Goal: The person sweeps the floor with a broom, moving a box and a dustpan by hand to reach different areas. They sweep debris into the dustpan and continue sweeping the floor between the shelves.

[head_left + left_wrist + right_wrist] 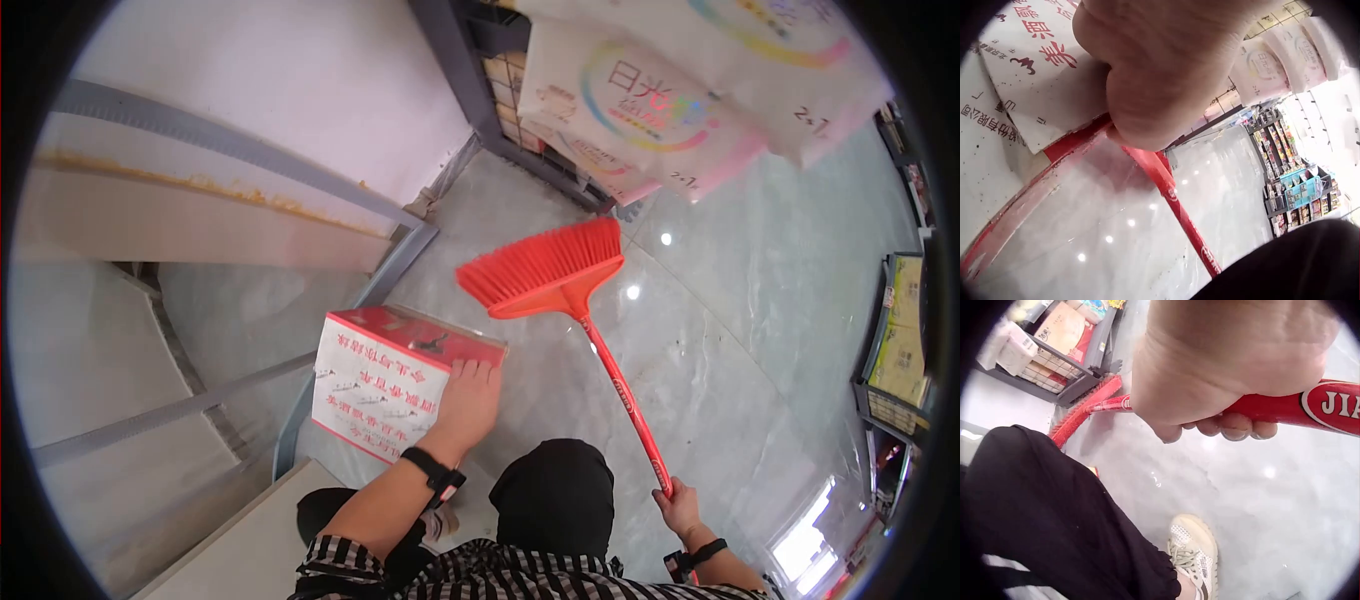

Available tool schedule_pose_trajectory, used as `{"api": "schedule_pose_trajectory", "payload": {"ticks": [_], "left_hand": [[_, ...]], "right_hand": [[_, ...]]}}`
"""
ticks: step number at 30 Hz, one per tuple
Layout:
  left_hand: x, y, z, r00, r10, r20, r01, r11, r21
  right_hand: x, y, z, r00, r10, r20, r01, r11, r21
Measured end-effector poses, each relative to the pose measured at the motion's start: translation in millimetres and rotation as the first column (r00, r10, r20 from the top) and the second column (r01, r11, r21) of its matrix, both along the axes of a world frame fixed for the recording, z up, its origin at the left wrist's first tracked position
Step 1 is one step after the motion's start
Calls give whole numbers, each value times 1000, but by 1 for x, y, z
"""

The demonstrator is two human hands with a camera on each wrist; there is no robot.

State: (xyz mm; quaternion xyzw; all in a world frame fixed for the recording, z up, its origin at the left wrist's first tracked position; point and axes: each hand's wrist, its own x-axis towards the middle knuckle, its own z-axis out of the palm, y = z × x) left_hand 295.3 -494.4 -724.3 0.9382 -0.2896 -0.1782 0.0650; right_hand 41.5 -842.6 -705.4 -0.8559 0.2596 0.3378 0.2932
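Note:
My right hand (682,508) grips the red handle of a broom (625,400); in the right wrist view the fingers of that hand (1229,369) wrap round the handle (1279,407). The broom's red bristle head (545,268) is at mid-frame in the head view, bristles facing up and left. My left hand (468,405) lies on the edge of a white and red printed box (375,385), fingers over its red side. In the left wrist view the hand (1160,69) covers part of the box (1041,81), and its fingertips are hidden.
Grey shelf frames (240,145) stand at the left beside a white panel. White packages (640,110) hang over a rack at the top. Stocked shelves (900,330) line the right side. Grey tiled floor (690,330) lies between, and a shoe (1194,553) rests on it.

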Motion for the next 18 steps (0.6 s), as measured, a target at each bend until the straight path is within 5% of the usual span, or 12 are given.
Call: {"api": "schedule_pose_trajectory", "payload": {"ticks": [5,9,18], "left_hand": [[-34,13,-6,997,-80,20,82,992,-100],[-41,16,-7,997,-72,33,77,981,-180],[-29,24,-13,997,-35,69,46,985,-169]], "right_hand": [[7,-6,-41,967,235,95,-217,961,-172],[2,-8,-55,945,323,-47,-320,890,-325],[-99,-83,9,943,292,-163,-332,766,-551]]}}
